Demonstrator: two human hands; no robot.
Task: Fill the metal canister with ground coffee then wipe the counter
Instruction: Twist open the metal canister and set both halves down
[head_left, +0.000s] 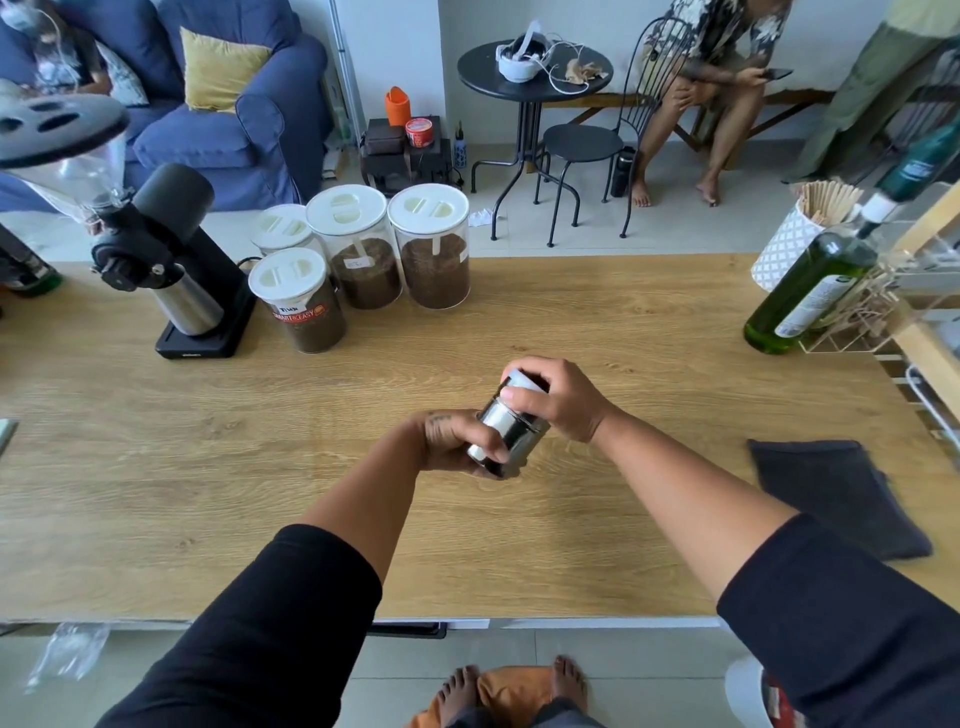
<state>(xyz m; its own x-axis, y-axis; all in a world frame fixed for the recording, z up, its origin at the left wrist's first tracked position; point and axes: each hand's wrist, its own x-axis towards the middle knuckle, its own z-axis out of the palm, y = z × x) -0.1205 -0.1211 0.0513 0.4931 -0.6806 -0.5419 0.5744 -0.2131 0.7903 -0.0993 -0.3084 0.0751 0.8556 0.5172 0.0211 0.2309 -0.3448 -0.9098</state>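
**Both hands on the canister, lid about to turn**

The metal canister (511, 428) was tilted above the middle of the counter (208, 441), the left hand (452, 441) wrapped tight round its body, the right hand (558, 397) clamped over the lid (522, 379). Whether that lid was loosening or tightening, I couldn't tell. Best play: hold the body still, turn only the cap, level it before opening. Four coffee jars (436, 247) stood well back beside the grinder (176, 260), nothing between them and the hands. A dark cloth (836, 493) lay to the right, handy for wiping. A green bottle (810, 291) leaned at the far right edge, worth avoiding.
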